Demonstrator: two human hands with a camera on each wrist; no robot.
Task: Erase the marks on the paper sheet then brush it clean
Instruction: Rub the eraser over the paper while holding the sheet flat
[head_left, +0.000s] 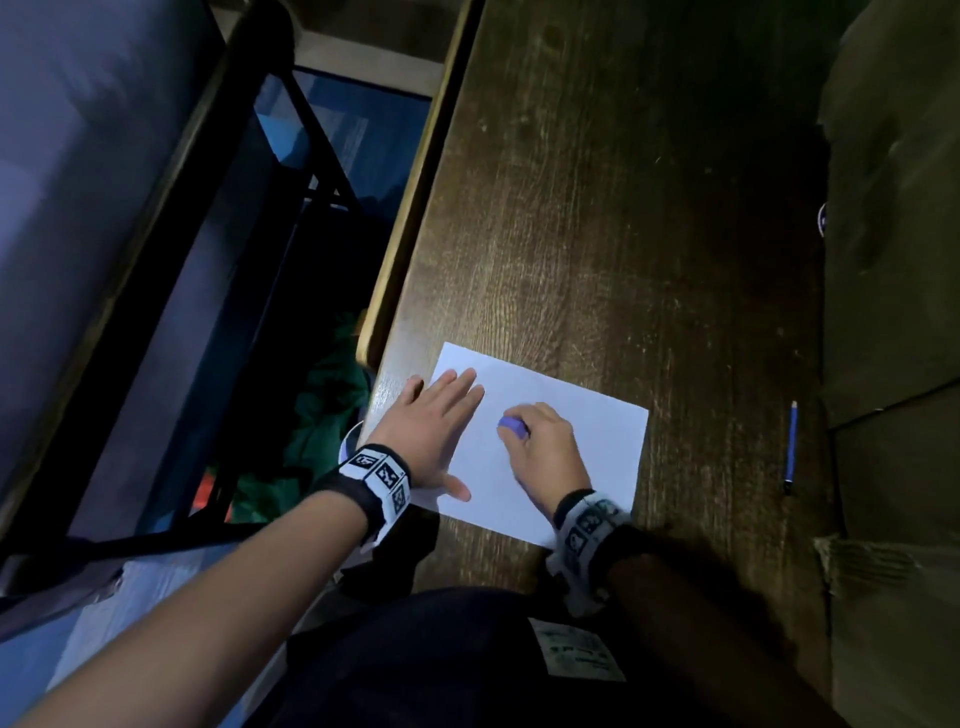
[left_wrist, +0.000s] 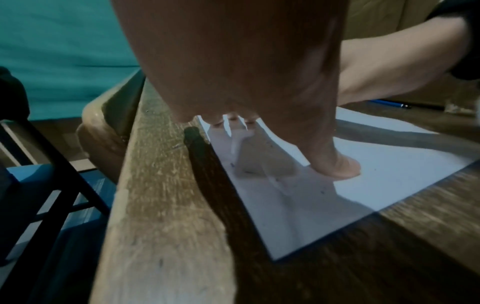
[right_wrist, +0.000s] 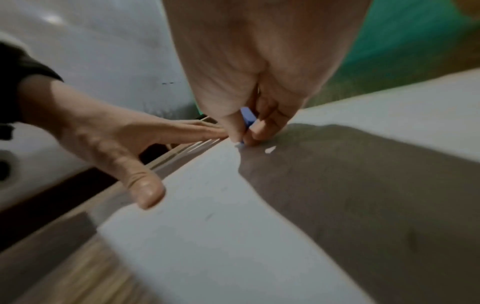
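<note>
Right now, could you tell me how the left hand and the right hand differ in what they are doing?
The left hand lies flat, fingers straight, pressing the paper sheet; the right hand is curled, pinching a blue eraser. The left hand holds nothing; the right hand holds the eraser. Both rest on the sheet.

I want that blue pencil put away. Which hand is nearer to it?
Right. The right hand grips the eraser mid-sheet, toward the blue pencil; the left hand presses the paper's far edge.
</note>
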